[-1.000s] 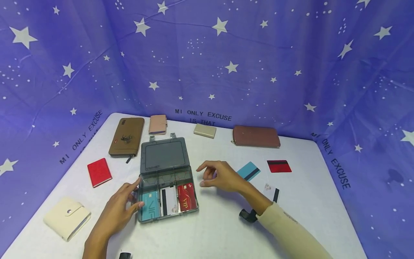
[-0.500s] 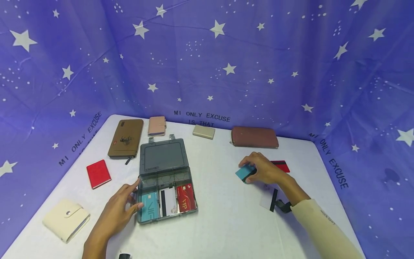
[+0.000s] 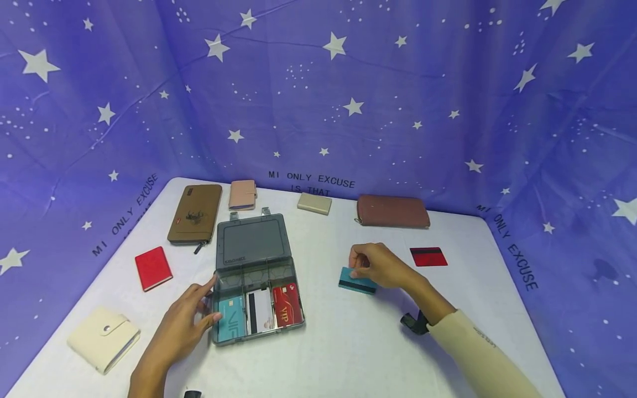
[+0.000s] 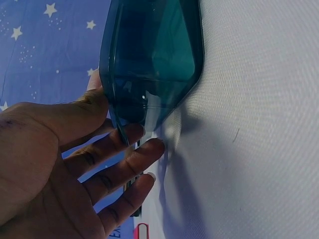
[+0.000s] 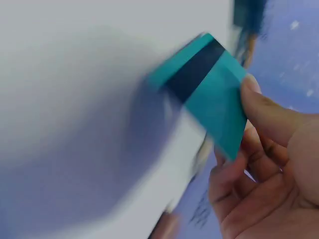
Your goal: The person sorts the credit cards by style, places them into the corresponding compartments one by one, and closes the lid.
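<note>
A smoky clear plastic box (image 3: 259, 334) lies with its lid folded back. Its front compartments hold a teal card (image 3: 231, 316), a white card with a black stripe (image 3: 260, 310) and a red VIP card (image 3: 287, 303). My left hand (image 3: 181, 320) holds the box's left wall, thumb over the rim and fingers outside; the left wrist view shows these fingers (image 4: 124, 169) spread along the wall. Right of the box, my right hand (image 3: 380, 265) pinches a second teal card (image 3: 355, 281) by its edge, black stripe showing. That card looks tilted in the right wrist view.
A red striped card (image 3: 428, 256) lies at the right. Along the back are a brown wallet (image 3: 196, 214), a pink card holder (image 3: 242, 195), a beige case (image 3: 314, 203) and a maroon wallet (image 3: 393, 211). A red booklet (image 3: 153, 268) and a cream wallet (image 3: 103, 338) lie left.
My right hand reached right from beside the box, picked up the teal card and brought it back left. The loose white card is now out of sight near the right forearm. My left hand stayed.
</note>
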Demonstrator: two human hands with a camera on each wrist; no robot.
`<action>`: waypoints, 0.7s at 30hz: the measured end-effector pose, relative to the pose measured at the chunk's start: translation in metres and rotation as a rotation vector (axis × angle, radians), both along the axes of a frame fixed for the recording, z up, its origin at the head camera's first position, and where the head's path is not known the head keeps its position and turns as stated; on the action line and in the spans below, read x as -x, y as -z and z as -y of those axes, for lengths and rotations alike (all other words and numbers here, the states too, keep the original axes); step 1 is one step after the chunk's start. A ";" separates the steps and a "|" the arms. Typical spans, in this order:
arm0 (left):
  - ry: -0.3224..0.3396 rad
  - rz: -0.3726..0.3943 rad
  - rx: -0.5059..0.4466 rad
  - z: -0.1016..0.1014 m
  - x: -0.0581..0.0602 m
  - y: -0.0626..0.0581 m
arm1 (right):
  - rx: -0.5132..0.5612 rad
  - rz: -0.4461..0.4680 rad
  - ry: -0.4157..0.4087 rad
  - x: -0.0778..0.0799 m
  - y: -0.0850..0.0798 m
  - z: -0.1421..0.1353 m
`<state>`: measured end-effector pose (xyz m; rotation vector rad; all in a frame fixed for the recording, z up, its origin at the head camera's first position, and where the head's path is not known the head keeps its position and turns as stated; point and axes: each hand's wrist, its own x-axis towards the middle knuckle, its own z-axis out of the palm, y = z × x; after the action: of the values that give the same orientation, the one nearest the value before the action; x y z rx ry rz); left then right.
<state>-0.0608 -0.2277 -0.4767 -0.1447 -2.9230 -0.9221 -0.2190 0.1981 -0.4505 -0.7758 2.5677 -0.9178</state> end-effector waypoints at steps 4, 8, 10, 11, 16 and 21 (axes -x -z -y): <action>-0.005 0.007 0.000 -0.001 0.001 0.000 | 0.147 0.023 -0.051 -0.013 -0.014 0.031; -0.008 0.022 0.005 -0.001 0.002 0.000 | 0.290 0.117 -0.048 -0.028 -0.023 0.063; -0.008 0.023 0.004 -0.001 0.002 0.000 | 0.354 0.191 -0.036 -0.036 -0.022 0.081; -0.008 0.022 0.005 -0.001 0.002 0.000 | 0.380 0.228 -0.028 -0.039 -0.021 0.090; -0.004 0.016 0.000 0.000 0.001 0.000 | 0.467 0.351 -0.028 -0.058 -0.009 0.136; -0.008 0.050 -0.011 0.000 0.002 0.000 | 0.498 0.370 -0.023 -0.072 0.004 0.176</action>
<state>-0.0630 -0.2281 -0.4764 -0.1105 -2.9609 -0.9545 -0.1470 0.0221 -0.4543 -0.6737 2.0276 -1.5596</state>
